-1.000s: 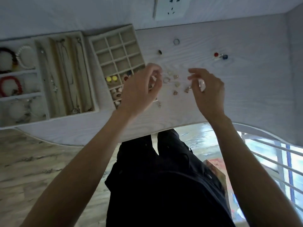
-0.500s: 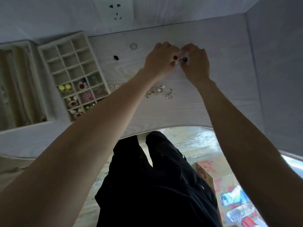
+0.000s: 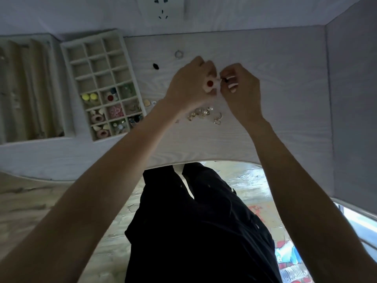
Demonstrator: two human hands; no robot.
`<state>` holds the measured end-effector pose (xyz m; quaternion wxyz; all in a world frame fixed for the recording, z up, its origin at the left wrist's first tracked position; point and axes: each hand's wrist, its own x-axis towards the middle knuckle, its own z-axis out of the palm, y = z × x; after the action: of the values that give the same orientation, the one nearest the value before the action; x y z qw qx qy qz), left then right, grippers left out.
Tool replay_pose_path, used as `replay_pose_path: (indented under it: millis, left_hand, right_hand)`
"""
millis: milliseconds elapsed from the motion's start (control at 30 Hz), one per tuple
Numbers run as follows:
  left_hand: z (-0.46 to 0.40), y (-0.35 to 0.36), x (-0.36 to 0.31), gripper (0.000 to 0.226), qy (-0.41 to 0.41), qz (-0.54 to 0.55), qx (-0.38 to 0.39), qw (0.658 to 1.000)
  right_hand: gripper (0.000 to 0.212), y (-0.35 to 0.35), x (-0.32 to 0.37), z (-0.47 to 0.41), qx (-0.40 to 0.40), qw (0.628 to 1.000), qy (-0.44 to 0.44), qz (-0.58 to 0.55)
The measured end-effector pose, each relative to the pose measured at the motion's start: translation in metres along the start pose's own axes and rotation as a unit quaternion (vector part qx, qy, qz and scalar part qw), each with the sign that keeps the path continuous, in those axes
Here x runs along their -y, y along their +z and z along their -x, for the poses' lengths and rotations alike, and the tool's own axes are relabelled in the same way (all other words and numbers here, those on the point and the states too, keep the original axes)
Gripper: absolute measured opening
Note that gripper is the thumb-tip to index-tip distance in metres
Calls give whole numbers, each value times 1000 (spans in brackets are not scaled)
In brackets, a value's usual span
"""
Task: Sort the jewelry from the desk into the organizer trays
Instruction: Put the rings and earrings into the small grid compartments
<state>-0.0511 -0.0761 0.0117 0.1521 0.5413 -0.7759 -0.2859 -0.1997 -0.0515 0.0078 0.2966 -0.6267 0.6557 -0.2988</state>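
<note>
My left hand [image 3: 189, 86] pinches a small red-stoned piece [image 3: 209, 83] above the middle of the white desk [image 3: 285, 111]. Close beside it, my right hand [image 3: 242, 92] pinches a tiny dark piece [image 3: 225, 79]; the two hands almost touch. Below them lies a heap of gold-coloured jewelry [image 3: 201, 114]. A silver ring [image 3: 179, 54] and a black piece [image 3: 156, 66] lie farther back. The grid organizer tray [image 3: 70, 64] stands at the left, its near cells holding yellow, red, pink and shell-like pieces.
A long-slot tray [image 3: 26, 88] with chains lies at the far left. A small cream heart piece [image 3: 146, 102] sits by the grid tray's right rim. A wall socket [image 3: 161, 9] is at the back, and a side wall [image 3: 350, 99] bounds the desk on the right.
Both hands moved from the gold heap to the red and dark pieces at the back and have lifted them off the desk toward me. The camera view shifted.
</note>
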Motion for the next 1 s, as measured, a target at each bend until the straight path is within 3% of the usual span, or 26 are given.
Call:
replay_pose_path:
  millis: [100, 200, 300, 467, 667, 833, 1000]
  left_hand:
    - [58, -31, 31, 39, -37, 58, -37, 997]
    - [109, -52, 59, 34, -107, 77, -89, 987]
    - [136, -67, 85, 30, -169, 60, -146, 973]
    - [138, -78, 118, 33, -208, -22, -176, 962]
    - [140, -81, 146, 28, -183, -63, -194, 962]
    - [152, -88, 162, 18, -179, -60, -225, 956]
    - [147, -96, 175, 22, -106, -117, -163, 974]
  right_hand:
    - [13, 28, 41, 13, 65, 993, -2, -94]
    - [15, 66, 72, 23, 133, 983, -33, -118]
    - [15, 104, 94, 25, 158, 981, -70, -92]
    - [16, 151, 114, 17, 144, 985, -89, -19]
    - [28, 169, 125, 12, 141, 984, -101, 31]
    - [25, 158, 123, 10, 69, 993, -91, 32]
    - [19, 165, 121, 19, 60, 983, -138, 103]
